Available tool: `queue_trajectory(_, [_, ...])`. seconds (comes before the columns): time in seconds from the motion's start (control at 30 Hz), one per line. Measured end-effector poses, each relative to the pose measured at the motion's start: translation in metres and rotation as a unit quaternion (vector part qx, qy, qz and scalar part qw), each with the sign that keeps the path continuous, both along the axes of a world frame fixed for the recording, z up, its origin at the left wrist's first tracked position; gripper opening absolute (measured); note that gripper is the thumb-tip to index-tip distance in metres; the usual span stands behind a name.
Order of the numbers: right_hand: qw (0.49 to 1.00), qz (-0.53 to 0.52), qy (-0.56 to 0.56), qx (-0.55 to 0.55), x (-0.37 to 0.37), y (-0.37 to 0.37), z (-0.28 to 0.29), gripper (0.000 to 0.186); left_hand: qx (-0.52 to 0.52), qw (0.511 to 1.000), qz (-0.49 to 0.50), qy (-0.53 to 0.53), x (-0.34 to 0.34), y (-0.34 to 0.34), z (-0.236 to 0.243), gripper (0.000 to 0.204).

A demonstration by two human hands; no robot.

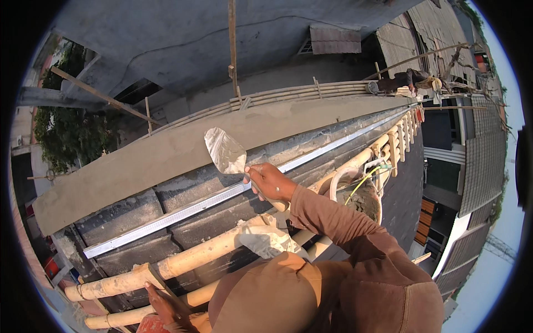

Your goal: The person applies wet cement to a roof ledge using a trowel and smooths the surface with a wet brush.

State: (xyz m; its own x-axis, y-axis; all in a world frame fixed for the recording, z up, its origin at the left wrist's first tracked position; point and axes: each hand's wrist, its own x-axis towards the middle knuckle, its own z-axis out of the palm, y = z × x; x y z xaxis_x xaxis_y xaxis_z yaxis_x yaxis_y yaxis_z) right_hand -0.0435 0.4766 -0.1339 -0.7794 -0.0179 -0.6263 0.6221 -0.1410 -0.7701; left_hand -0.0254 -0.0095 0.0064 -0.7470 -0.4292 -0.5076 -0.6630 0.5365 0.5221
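My right hand [268,182] is closed around the handle of a trowel [225,151], in front of me. Its leaf-shaped blade is smeared with mortar and overlaps the edge of a long grey plastered band [133,162]. At the lower left, my left hand [162,306] is beside a short wooden slat [158,282] on the bamboo poles [197,258]. One of its fingers is stretched out; the others are hidden. Right of my right forearm hangs a pale bucket [334,188] of mortar, with a yellow-green cord [361,184] across it.
A long metal straightedge [172,219] lies along the dark ledge [130,222] below the plaster. A crumpled pale bag [269,240] sits on the bamboo. At the far right another person [408,80] bends by the ledge end. More bamboo rails [288,94] run along the far side, above a drop.
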Motion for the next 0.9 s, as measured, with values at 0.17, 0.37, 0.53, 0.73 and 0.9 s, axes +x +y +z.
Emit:
queue_trajectory(0.17, [0.978, -0.165, -0.102, 0.075, 0.001, 0.091, -0.067, 0.046, -0.049, 0.999, -0.013, -0.002, 0.003, -0.015, -0.006, 0.080])
queue_trajectory(0.37, [0.928, -0.318, -0.187, -0.051, 0.052, 0.146, -0.105, 0.049, 0.018, 0.999, 0.010, -0.030, -0.001, -0.012, -0.003, 0.081])
queue_trajectory(0.53, [0.977, -0.167, -0.126, -0.035, -0.013, 0.041, -0.045, 0.049, -0.052, 0.998, -0.034, -0.025, -0.001, -0.013, -0.002, 0.084])
queue_trajectory(0.73, [0.997, -0.013, 0.047, 0.051, -0.041, -0.021, -0.006, 0.050, 0.023, 0.999, 0.023, -0.017, -0.005, 0.012, 0.005, 0.085])
queue_trajectory(0.9, [0.982, -0.105, -0.066, 0.145, 0.030, 0.082, -0.066, 0.053, -0.034, 0.999, 0.016, -0.014, 0.001, 0.018, 0.012, 0.065])
